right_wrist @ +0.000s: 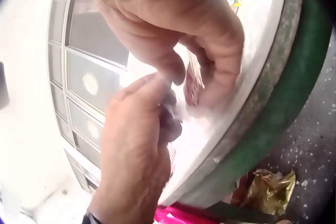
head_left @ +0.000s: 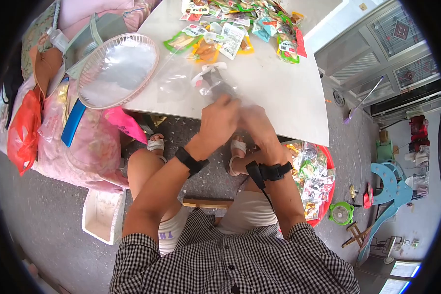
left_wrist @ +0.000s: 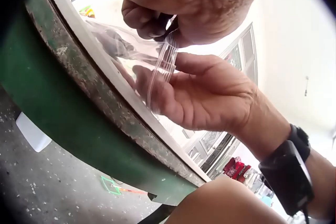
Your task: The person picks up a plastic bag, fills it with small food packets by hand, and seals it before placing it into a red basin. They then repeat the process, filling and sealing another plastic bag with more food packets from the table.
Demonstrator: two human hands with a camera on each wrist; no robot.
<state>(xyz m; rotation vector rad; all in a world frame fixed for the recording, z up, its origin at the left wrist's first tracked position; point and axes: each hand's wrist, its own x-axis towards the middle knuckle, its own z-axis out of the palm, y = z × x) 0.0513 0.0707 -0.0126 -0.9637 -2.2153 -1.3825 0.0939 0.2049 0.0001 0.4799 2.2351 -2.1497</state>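
A clear zip bag (head_left: 211, 83) with something greyish in it lies at the front edge of the white table (head_left: 289, 88). Both hands work at the mouth of this bag. My left hand (head_left: 219, 120) pinches the edge of the mouth between curled fingers and thumb. From the other side my right hand (head_left: 257, 125) grips the same edge; in the left wrist view, its fingers (left_wrist: 160, 95) show through the film by the ridged zip strip (left_wrist: 163, 66). Part of the bag is hidden by the hands in the right wrist view.
Loose clear film (head_left: 174, 83) lies left of the bag. Colourful snack packets (head_left: 230, 39) are heaped at the table's back. A pink basket (head_left: 154, 56) holding clear plastic stands at the left. Below right, a red tub (head_left: 331, 181) contains more packets.
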